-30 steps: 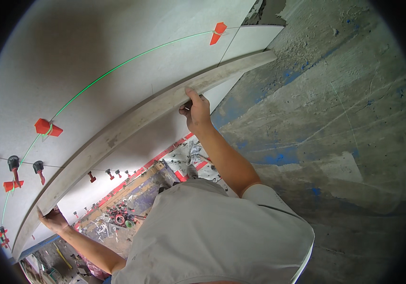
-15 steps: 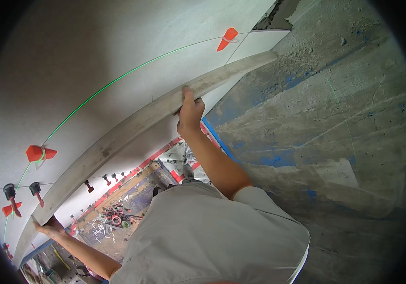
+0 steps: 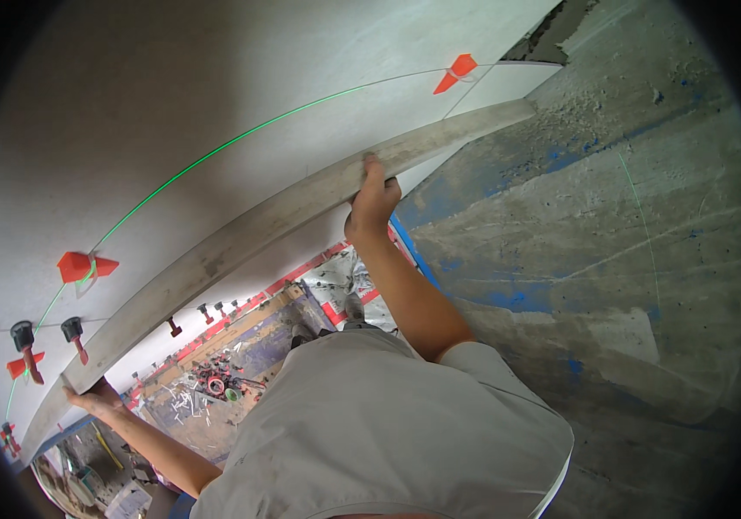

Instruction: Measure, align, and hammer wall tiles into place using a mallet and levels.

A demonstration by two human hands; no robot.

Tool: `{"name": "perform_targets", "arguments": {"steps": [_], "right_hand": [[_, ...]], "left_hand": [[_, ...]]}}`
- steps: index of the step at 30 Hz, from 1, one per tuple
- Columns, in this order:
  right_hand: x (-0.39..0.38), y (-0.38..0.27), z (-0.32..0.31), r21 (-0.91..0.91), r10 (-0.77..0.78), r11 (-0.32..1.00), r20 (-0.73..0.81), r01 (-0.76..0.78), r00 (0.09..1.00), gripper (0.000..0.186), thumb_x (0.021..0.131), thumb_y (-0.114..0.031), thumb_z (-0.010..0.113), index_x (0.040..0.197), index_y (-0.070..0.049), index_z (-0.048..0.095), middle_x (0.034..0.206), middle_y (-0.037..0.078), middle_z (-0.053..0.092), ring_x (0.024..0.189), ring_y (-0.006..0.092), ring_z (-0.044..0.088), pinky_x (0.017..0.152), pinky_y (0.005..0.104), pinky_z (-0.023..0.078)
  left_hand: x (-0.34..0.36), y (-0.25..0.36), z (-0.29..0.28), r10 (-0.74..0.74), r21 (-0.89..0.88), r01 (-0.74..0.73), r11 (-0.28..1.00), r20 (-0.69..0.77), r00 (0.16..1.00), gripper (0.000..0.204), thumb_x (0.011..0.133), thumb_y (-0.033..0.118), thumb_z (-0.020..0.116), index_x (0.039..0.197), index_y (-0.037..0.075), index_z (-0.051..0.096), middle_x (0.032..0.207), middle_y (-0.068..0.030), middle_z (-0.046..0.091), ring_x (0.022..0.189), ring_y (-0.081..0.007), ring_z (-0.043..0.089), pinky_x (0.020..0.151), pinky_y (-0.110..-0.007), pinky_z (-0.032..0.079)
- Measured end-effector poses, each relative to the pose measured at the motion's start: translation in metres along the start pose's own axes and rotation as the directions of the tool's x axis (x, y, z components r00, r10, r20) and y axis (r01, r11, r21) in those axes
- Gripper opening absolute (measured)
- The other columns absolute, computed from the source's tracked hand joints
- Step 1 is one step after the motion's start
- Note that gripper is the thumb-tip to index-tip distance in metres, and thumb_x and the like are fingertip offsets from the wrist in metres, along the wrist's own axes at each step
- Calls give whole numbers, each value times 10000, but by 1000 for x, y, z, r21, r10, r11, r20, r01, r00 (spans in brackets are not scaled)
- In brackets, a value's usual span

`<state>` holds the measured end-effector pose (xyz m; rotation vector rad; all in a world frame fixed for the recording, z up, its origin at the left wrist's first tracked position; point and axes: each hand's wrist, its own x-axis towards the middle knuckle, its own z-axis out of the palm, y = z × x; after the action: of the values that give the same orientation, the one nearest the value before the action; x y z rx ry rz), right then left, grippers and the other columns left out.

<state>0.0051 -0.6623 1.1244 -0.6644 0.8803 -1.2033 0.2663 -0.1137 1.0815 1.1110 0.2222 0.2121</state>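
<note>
A long grey straightedge (image 3: pixel 241 240), bowed by the lens, lies along the large pale wall tiles (image 3: pixel 172 112). Near its lower left end, my left hand (image 3: pixel 96 400) grips the bar from beneath. Further along toward the right, my right hand (image 3: pixel 375 203) is closed on it, thumb on the face and fingers partly hidden behind its edge. Above the bar runs a green laser line, along a tile joint at the upper right. Orange wedges (image 3: pixel 455 74) sit on the joints. Left of the bar, several black-and-red tile levelling clips (image 3: pixel 23 346) stick out from a joint.
Rough grey concrete wall (image 3: pixel 543 233) with blue patches fills the right side. Below stands a worn wooden platform (image 3: pixel 254 342) with red edging, scattered white clips (image 3: pixel 189 405) and a roll of tape. Tools and buckets crowd the floor at the lower left.
The whole view has shifted a little, so wall, straightedge and hands appear further right. Both hands keep their hold at about the same places on the bar.
</note>
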Motion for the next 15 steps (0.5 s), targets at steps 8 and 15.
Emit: {"name": "perform_targets", "arguments": {"steps": [8,15], "right_hand": [[8,15,-18,-49,-10,999,41,12,999,353,937,-282,680,1145,1,645,1061,72,675,909,178,647,746,334,529],[-13,9,-75,-88,120,991,278,-99,953,446,1004,-417,606,1264,-55,619,1152,108,684,1031,244,670,780,415,559]], "left_hand": [[-9,9,4,-106,-8,107,994,73,992,626,1004,499,489,1418,31,517,1420,-176,575,1331,-333,544,1164,-502,408],[-45,3,-18,-53,-100,52,994,-6,999,625,988,480,576,1462,77,508,1446,-148,569,1336,-320,535,1159,-501,413]]}}
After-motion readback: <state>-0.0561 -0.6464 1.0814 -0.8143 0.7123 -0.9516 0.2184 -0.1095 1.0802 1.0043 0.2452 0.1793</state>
